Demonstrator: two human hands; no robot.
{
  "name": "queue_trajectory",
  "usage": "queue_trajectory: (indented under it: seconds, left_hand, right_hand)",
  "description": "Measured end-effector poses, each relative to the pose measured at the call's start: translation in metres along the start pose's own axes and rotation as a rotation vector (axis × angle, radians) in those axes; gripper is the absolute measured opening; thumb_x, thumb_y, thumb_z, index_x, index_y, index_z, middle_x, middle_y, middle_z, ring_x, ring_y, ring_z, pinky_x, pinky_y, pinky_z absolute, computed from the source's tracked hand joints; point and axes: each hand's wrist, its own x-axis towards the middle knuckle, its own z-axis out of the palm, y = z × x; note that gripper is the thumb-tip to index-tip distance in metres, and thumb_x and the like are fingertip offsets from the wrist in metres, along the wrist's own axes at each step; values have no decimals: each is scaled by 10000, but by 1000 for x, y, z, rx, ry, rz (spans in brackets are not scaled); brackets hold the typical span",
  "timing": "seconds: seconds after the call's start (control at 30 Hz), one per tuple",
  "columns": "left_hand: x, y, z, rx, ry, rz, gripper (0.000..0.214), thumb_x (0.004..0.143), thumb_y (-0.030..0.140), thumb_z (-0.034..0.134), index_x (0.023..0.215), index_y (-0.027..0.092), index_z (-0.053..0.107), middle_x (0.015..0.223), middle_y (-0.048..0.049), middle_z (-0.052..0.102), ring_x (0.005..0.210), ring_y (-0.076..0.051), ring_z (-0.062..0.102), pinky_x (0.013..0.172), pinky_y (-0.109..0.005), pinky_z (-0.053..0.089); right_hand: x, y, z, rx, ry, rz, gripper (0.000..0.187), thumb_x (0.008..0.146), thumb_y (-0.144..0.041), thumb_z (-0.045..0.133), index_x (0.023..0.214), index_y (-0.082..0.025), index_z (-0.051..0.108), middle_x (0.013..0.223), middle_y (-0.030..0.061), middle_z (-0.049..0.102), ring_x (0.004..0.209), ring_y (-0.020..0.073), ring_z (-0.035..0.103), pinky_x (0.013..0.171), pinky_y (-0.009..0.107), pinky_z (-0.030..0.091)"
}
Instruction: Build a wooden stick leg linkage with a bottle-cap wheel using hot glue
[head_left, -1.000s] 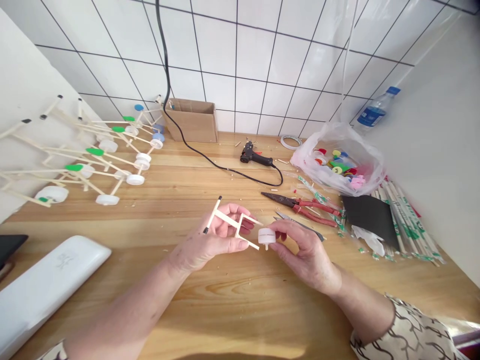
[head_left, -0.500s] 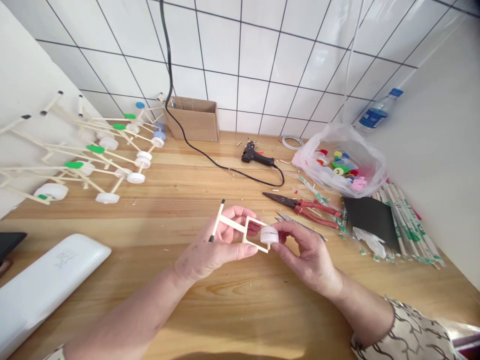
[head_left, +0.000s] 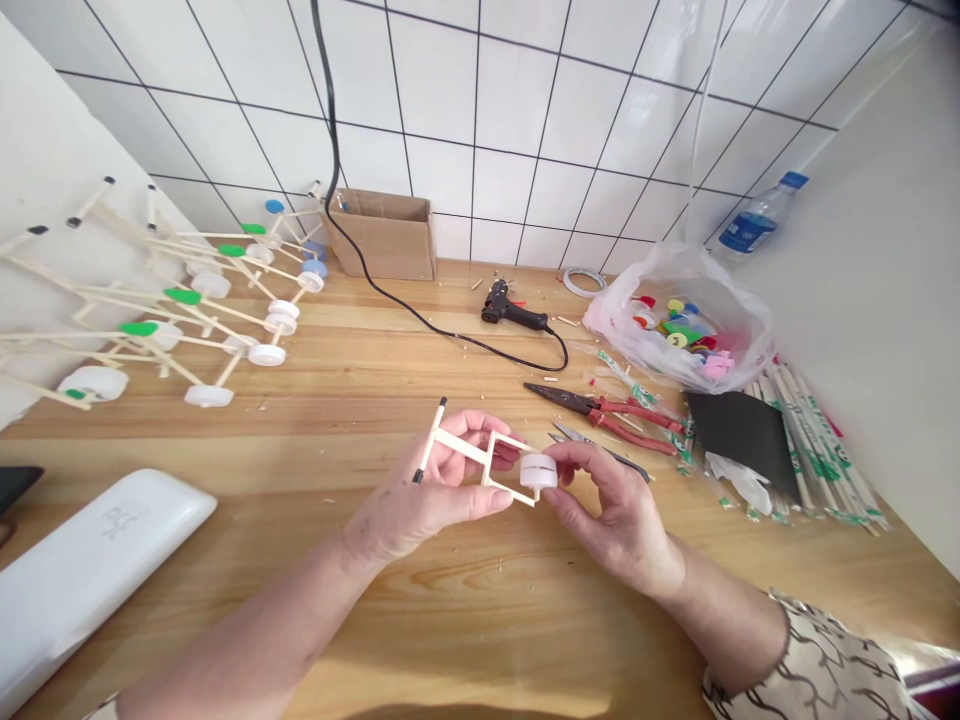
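Note:
My left hand [head_left: 427, 495] is closed round a small frame of thin wooden sticks [head_left: 469, 452], held above the wooden table [head_left: 450, 620]. One stick of the frame has black tips. My right hand [head_left: 611, 505] pinches a white bottle cap [head_left: 538, 470] and holds it against the right end of the frame, where the sticks touch it. Both hands meet just in front of me at the middle of the table.
Finished stick-and-cap models [head_left: 187, 300] lie at the left. A glue gun [head_left: 511, 310] with its black cord, red pliers [head_left: 607, 415], a bag of coloured caps [head_left: 682, 320], a black sheet [head_left: 739, 425], wrapped chopsticks [head_left: 817, 440], a cardboard box [head_left: 386, 232] and a white case [head_left: 90, 570] surround the hands.
The cap in my right hand has moved left and up onto the end of the stick frame; a second ago it was just clear of the sticks. The frame has tilted slightly.

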Motion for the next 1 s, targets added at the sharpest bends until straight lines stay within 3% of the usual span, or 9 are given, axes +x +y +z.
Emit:
queue_trajectory:
  seconds: [0.13,0.27,0.5,0.7,0.9,1.0]
  left_hand:
    - [5,1,-8,-20,68,-43,428,643,164,757,1010,188,537,977,-34,609,989,-189,554,846,-328,462]
    - [8,4,-12,68,203,-207,448,617,170,745,1021,156,550,893,-30,633,862,-160,570,739,-298,486]
    - [7,13,-10,175,271,-341,501,587,163,720,1044,107,523,740,-21,648,685,-168,602,595,-298,479]
    - [8,15,-15,223,291,-341,635,565,154,748,1133,98,471,688,-5,638,645,-165,600,566,-287,482]
    - [4,19,-34,518,266,-349,698,615,291,768,1222,156,451,656,14,637,536,-152,579,503,-265,450]
    - [-1,26,-37,723,326,-332,680,604,393,770,1194,178,508,540,46,596,431,-156,537,422,-247,369]
  right_hand:
    - [0,2,-1,-24,9,15,192,800,-130,594,980,-188,561,834,35,634,722,148,555,678,276,477]
    - [1,2,-2,-26,6,10,190,794,-111,587,966,-187,562,831,34,632,718,144,549,670,270,472]
    - [4,1,0,-40,-30,-60,227,773,-72,581,974,-177,562,813,41,624,726,152,559,663,274,477]
    - [2,2,2,-36,-37,-98,244,777,-72,576,993,-184,560,828,45,631,724,151,572,667,276,490]
    - [1,3,3,-48,-20,-116,244,774,-84,581,993,-188,558,815,37,639,717,148,588,663,265,499]
    - [1,3,3,-48,-20,-130,228,786,-106,576,994,-196,556,809,36,644,716,153,596,659,274,504]
